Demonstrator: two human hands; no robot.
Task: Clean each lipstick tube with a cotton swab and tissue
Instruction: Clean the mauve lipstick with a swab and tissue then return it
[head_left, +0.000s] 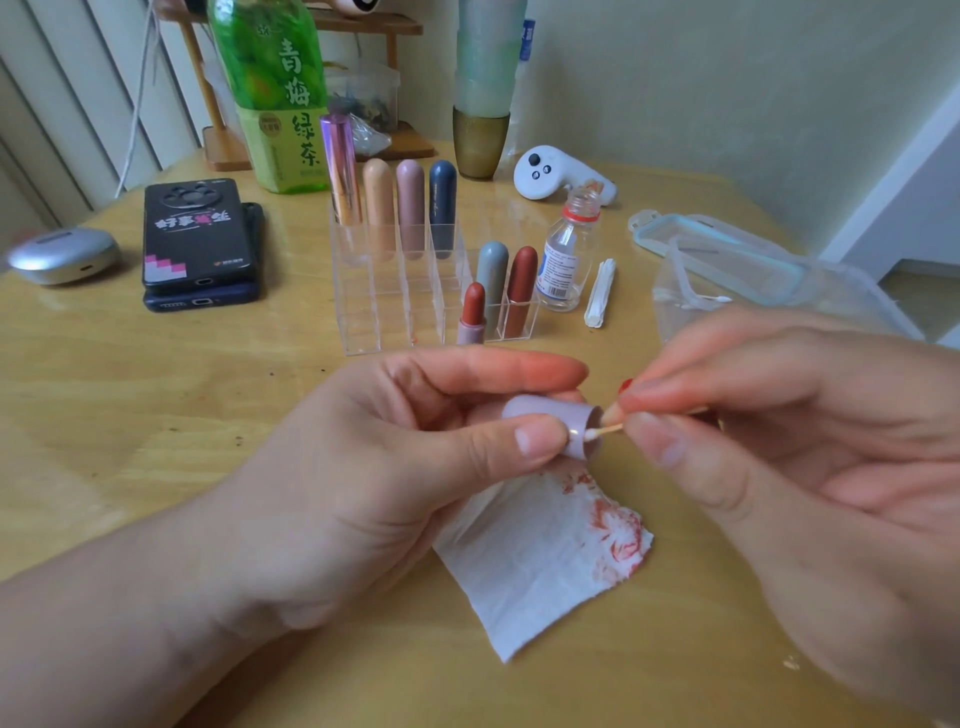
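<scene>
A wooden table (208, 415) stands against a pale wall. Near centre, the left hand (395, 467) grips a lilac cap (550, 415) between thumb and fingers, with the cap's mouth facing right. The right hand (779, 441) pinches a swab (605, 430), whose cotton tip is at the cap's mouth, touching the rim. One tissue (540, 561) lies on the table directly beneath the cap, its right end smeared red. Status, as judged: cleaning of this cap is in progress, and the smears indicate that some wiping is already done. The open lipstick (472, 312) stands uncapped at the near right of the clear organizer (384, 312), so recapping remains. Which other tubes are already clean cannot be determined. Count: seven lipsticks, made up of six capped tubes (410, 208) (four in the far row, two at the right) and the open one. Swabs: one in hand, one on the plastic bag (753, 291) at far right. One uncapped bottle (563, 260) stands right of the organizer.
</scene>
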